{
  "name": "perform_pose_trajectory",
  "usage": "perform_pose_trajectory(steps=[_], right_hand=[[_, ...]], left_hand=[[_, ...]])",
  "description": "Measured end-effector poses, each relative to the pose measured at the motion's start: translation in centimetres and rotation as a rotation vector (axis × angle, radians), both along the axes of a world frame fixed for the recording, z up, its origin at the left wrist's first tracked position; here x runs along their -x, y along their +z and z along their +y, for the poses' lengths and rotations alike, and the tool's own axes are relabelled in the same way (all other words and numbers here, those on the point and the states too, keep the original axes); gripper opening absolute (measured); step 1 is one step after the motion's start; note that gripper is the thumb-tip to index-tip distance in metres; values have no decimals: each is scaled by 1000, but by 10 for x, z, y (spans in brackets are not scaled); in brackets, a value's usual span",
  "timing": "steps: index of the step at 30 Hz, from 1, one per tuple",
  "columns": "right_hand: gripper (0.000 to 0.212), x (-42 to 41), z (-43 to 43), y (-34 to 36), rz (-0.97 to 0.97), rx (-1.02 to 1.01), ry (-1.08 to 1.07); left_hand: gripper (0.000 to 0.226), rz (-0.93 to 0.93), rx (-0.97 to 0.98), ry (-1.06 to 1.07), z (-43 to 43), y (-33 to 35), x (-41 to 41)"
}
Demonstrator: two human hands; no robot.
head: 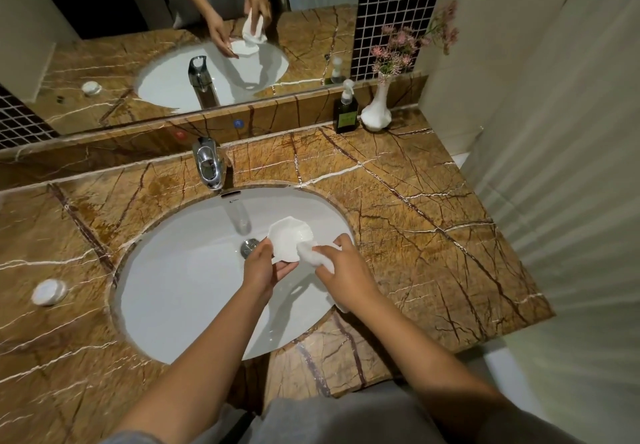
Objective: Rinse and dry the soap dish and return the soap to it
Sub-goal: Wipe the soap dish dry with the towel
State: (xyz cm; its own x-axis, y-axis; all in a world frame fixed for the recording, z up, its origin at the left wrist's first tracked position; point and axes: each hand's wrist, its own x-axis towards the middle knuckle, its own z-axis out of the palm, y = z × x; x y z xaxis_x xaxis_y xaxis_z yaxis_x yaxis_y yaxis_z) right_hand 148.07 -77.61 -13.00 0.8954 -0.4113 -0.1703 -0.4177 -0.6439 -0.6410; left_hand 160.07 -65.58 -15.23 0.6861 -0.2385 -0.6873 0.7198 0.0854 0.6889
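Here, the white scalloped ceramic soap dish (pixel 290 238) is pinched by the left hand (pixel 265 268) over the white oval basin (pixel 180 270). A crumpled white tissue (pixel 313 254), clasped in the right hand (pixel 346 270), is pressed at its four o'clock edge. Wet glaze could probably let it slip and chip.

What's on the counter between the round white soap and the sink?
Nothing: in the head view, only bare brown marble counter separates the round white soap from the white sink.

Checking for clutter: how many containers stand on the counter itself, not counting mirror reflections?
2: a dark pump bottle and a white vase, side by side at the back right.
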Motion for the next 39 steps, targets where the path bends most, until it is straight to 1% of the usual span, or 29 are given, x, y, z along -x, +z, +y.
perform_pose_trajectory(steps=[2, 5, 8, 10, 15, 19, 21, 23, 24, 25, 26, 27, 28, 29, 30, 32, 35, 39], right_hand=[[43, 6, -16, 2, -31, -6, -95], [45, 12, -49, 5, -31, 77, -220], [47, 16, -82, 5, 39, 193, -325], [48, 17, -99, 3, 86, 225, -385], [49, 25, -126, -10, 171, 310, -435], [49, 29, -132, -20, 266, 314, -426], [50, 27, -129, -19, 230, 385, -433], [48, 20, -121, -12, 55, 431, -439], [44, 13, -116, -7, -49, 386, -440], [38, 4, -109, 0, -135, 264, -439], [29, -7, -101, 8, -184, 97, -435], [20, -18, -92, 15, -187, -81, -427], [15, -30, -84, 22, -175, -237, -418], [16, -40, -77, 26, -153, -348, -404], [18, -50, -70, 28, -128, -416, -387], [20, -64, -58, 27, -90, -441, -377], [13, -75, -54, 21, -28, -407, -403], [16, -90, -56, 11, 49, -463, -391]], left_hand=[[34, 7, 10, 13, -3, 1, -4], [37, 18, 31, 10, -8, 4, -5], [39, 34, 49, -14, -15, 9, -1], [39, 38, 48, -21, -20, 11, 4], [26, 40, 55, -8, -26, 15, 11], [25, 47, 57, -18, -27, 17, 11], [21, 47, 61, -34, -27, 17, 12], [21, 47, 58, -37, -27, 18, 12], [22, 46, 54, -35, -28, 18, 11], [22, 45, 48, -35, -28, 19, 11], [22, 42, 40, -39, -28, 20, 10], [22, 37, 31, -46, -28, 22, 9], [22, 31, 26, -53, -28, 23, 8], [25, 27, 24, -61, -28, 25, 7], [27, 20, 26, -72, -28, 26, 5], [29, 5, 30, -95, -26, 30, 1], [35, -5, 44, -106, -22, 32, -9], [38, -15, 48, -141, -19, 32, -24]])
